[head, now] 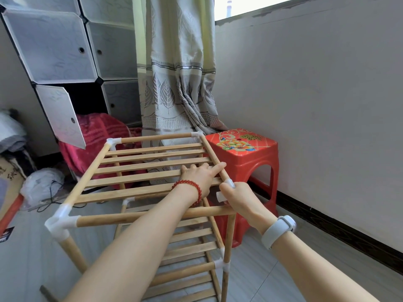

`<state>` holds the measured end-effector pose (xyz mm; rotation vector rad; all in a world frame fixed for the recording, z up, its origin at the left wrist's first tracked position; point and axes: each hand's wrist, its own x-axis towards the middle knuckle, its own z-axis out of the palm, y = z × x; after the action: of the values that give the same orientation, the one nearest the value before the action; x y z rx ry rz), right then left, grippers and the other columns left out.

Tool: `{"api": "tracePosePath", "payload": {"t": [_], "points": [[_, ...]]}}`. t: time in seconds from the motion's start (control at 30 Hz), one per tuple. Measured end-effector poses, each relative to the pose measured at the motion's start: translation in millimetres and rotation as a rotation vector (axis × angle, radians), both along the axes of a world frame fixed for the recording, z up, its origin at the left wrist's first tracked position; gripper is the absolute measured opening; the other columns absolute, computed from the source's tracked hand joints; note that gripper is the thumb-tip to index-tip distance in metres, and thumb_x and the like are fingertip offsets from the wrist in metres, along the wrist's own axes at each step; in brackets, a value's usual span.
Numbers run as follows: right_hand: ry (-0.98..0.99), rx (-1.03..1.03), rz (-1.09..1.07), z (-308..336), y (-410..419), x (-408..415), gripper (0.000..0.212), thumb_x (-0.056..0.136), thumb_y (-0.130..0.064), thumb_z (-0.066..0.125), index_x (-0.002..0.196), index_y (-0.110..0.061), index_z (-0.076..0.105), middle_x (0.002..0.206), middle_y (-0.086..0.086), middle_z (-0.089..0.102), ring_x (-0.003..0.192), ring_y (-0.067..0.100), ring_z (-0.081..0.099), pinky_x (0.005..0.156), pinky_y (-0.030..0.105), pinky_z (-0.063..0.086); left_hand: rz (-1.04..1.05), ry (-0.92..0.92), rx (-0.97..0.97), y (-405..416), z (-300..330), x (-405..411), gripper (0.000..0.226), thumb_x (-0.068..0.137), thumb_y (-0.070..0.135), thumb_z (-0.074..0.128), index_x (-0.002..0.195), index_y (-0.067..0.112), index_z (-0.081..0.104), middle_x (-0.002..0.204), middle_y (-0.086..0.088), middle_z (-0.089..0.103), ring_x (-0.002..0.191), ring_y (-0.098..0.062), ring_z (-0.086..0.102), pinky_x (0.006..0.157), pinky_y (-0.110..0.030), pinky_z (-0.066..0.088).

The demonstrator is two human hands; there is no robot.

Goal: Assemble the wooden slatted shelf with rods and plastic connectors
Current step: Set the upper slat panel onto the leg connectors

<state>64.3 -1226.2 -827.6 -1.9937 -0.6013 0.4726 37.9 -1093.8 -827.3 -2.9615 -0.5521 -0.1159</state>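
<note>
Standing mid-floor beside red stool [244,153], wooden shelf [152,162] with top tier tilted; near right corner not seated. Left hand [201,173] flat on slats, fingers straight, index against right rod [212,152]. Right hand [238,198] gripping white connector [229,183] at that corner. Risk: uneven push popping rod from connector, or racking frame and loosening near left joint [60,222]. Socket under right hand hidden; lower tier cut off
</note>
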Motion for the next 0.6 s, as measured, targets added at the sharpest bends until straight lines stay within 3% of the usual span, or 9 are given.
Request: {"api": "tracePosePath", "payload": {"t": [0.3,0.6], "points": [[0.065,0.096,0.050,0.8,-3.9,-2.9,0.024,0.095,-0.022,0.041,0.076,-0.013,0.054,0.077,0.003,0.050,0.069,0.013,0.046,0.059,0.023,0.037,-0.031,-0.057,-0.045,3.5,0.3,-3.9,0.082,0.088,0.005,0.049,0.145,0.046,0.007,0.138,-0.005,0.041,0.125,-0.034,0.037,0.107,-0.058,0.026],[0.005,0.082,0.090,0.3,-7.7,-3.1,0.029,0.097,-0.025,0.037,0.074,-0.014,0.052,0.077,0.002,0.052,0.066,0.011,0.047,0.057,0.020,0.038,-0.032,-0.075,-0.073,4.7,-0.6,-2.1,0.082,0.089,0.008,0.050,0.144,0.050,0.006,0.138,-0.004,0.040,0.125,-0.032,0.036,0.107,-0.055,0.027]]}}
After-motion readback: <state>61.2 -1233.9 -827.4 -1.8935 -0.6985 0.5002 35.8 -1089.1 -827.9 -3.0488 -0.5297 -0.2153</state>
